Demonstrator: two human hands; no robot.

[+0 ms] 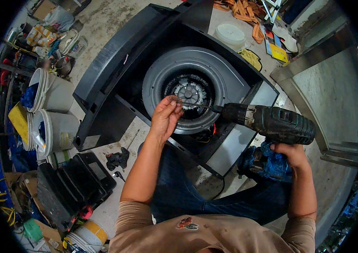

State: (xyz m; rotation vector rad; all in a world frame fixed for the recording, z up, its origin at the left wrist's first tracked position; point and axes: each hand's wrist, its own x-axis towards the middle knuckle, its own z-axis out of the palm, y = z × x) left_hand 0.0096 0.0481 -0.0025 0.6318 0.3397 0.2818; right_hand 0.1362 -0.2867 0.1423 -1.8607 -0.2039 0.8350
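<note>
My right hand (292, 155) is wrapped round the handle of a dark, worn cordless drill (278, 123), whose lower part is covered in blue wrapping (267, 162). A long thin bit (198, 106) points left from its chuck. The fingertips of my left hand (168, 116) are pinched at the far end of the bit; whether a small screw is there too, I cannot make out. Below the bit lies a black appliance housing (115, 78), with a round grey blower casing (158, 80) inside. A dusty fan wheel (189, 93) shows through the casing's round opening.
White buckets (63, 130) and an open black toolbox (77, 181) stand at the left. A small dark tool with a thin shaft (117, 159) lies beside the housing. A metal-framed glass panel (335, 92) is at the right. Orange straps (246, 14) and a white lid (230, 33) lie beyond.
</note>
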